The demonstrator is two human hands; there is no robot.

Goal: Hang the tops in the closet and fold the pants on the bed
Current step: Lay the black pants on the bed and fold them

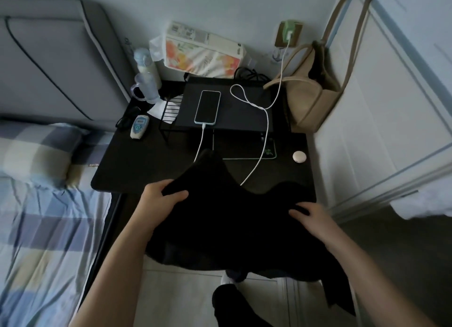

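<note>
A black garment (pixel 234 224) hangs between my hands over the near edge of a dark bedside table (pixel 151 165). Whether it is a top or pants I cannot tell. My left hand (pixel 161 197) grips its upper left edge, thumb over the cloth. My right hand (pixel 310 216) holds the upper right part, fingers curled into the fabric. A loose flap of it trails down at the lower right. The bed (pixel 41 228), with a blue and cream checked sheet, lies to the left. The white closet door (pixel 381 121) stands to the right.
On the table sit a phone (pixel 207 107) charging on a white cable (pixel 264 140), a black wire rack, bottles, a tissue pack and a small round case (pixel 299 157). A beige bag (pixel 308 94) hangs by the closet. A pillow (pixel 36 153) lies on the bed.
</note>
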